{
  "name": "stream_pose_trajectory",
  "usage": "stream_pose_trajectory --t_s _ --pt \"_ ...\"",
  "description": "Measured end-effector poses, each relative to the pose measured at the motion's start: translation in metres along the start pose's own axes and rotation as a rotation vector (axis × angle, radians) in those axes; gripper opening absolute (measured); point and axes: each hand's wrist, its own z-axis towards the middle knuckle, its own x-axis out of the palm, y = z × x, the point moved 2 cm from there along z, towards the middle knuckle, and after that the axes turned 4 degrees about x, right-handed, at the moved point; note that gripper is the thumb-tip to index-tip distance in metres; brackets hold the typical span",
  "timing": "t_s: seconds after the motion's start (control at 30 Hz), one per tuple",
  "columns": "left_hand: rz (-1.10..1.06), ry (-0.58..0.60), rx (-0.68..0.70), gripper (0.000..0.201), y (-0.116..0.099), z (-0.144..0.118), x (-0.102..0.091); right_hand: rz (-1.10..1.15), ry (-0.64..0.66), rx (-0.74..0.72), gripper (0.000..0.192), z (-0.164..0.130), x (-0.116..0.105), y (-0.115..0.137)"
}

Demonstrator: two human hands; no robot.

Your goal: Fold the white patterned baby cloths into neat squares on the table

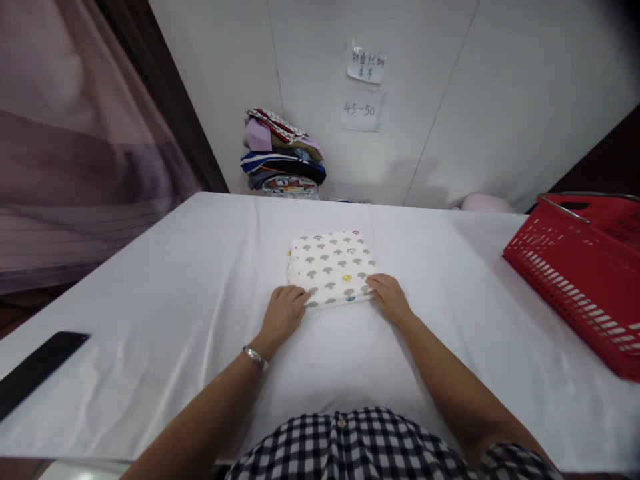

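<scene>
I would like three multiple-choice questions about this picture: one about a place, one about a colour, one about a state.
1. Where is the basket?
A. the table's right edge
B. the table's left edge
C. on the floor

2. What colour is the basket?
A. blue
B. red
C. green

3. How does the mushroom-print cloth lie?
A. hanging
B. crumpled
C. folded flat

Answers:
1 A: it sits at the right of the white table.
2 B: its plastic mesh is red.
3 C: it is a neat rectangle, with the left hand and right hand at its near corners.
</scene>
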Motion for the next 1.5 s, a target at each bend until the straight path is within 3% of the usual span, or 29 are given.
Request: stream_pose_trajectory --t_s 0.17,0.4,0.5,0.6,0.77,0.83,0.9,1.0,1.03,1.1,1.2,1.27,1.33,1.4,1.5 --pt "-0.006 -0.033 -0.04 0.034 -0.004 -0.009 0.011 0.03 -0.02 -0.022 0.036 -0.003 0.002 0.001" --pt "-0.198 -0.153 -0.041 0.027 -0.008 -0.012 0.001 0.026 -0.091 -0.018 0.042 -0.007 0.005 0.006" --pt "-0.303 -0.267 -0.179 0.021 -0.004 -0.014 0.002 -0.014 -0.055 0.02 0.053 -0.011 0.007 0.008" --pt "-0.37 -0.285 -0.362 0.021 0.002 -0.015 0.005 -0.033 -0.013 0.024 0.058 -0.017 0.011 0.009" --pt "-0.436 -0.262 -0.41 0.021 0.005 -0.013 0.007 -0.041 -0.02 0.048 0.054 -0.018 0.022 -0.001" --pt "-0.47 -0.258 -0.435 0.02 -0.007 -0.012 0.011 -0.012 -0.017 0.053 0.048 -0.006 0.019 -0.014" --pt "-0.527 -0.218 -0.408 0.02 -0.036 -0.011 0.019 0.036 -0.032 0.127 0.043 0.014 0.01 -0.032" --pt "-0.714 -0.027 -0.114 0.032 -0.098 -0.01 0.032 0.067 -0.2 0.445 0.049 0.049 -0.012 -0.061" --pt "-0.753 0.029 -0.018 0.041 -0.116 -0.01 0.034 0.071 -0.236 0.502 0.053 0.057 -0.018 -0.066" --pt "-0.746 0.057 0.04 0.043 -0.132 -0.009 0.033 0.129 -0.252 0.548 0.054 0.065 -0.023 -0.066" --pt "-0.648 -0.086 -0.015 0.03 -0.109 -0.002 0.021 0.265 -0.215 0.525 0.042 0.05 -0.017 -0.047" --pt "-0.515 -0.249 -0.102 0.026 -0.072 0.007 0.014 0.306 -0.209 0.502 0.036 0.028 -0.007 -0.03" --pt "-0.37 -0.321 -0.175 0.029 -0.034 0.016 0.012 0.361 -0.229 0.502 0.034 0.005 0.005 -0.014" --pt "-0.31 -0.308 -0.218 0.042 -0.005 0.026 0.016 0.439 -0.271 0.56 0.038 -0.015 0.015 0.0" --pt "-0.369 -0.15 -0.294 0.053 0.018 0.036 0.028 0.511 -0.308 0.669 0.05 -0.031 0.027 0.012"
